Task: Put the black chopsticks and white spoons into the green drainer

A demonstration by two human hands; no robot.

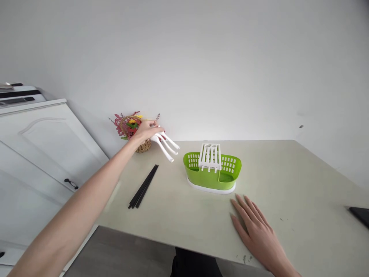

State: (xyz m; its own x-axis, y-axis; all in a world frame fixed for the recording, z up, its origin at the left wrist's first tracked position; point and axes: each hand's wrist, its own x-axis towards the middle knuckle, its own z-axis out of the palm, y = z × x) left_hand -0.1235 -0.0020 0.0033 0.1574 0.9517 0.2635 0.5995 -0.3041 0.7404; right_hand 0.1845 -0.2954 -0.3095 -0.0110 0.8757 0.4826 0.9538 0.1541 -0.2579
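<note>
My left hand (pixel 146 130) is reaching over the far left of the table, closed around several white spoons (pixel 165 147). Their slim handles fan out to the right and down, while the bowl ends are mostly hidden by my fingers. Below it, a bundle of black chopsticks (pixel 144 187) lies on the tabletop. To the right of the spoons stands a green plastic utensil basket (pixel 206 179) with a white slotted holder (pixel 211 157) across its middle and a white base. My right hand (pixel 256 231) rests flat on the table in front of the basket, fingers stretched out, holding nothing.
Behind my left hand, a wicker basket (pixel 144 146) of artificial flowers stands against the wall. A white cabinet (pixel 43 154) borders the pale table (pixel 273 169) on the left. Part of a flat black object (pixel 361 215) shows at the right edge.
</note>
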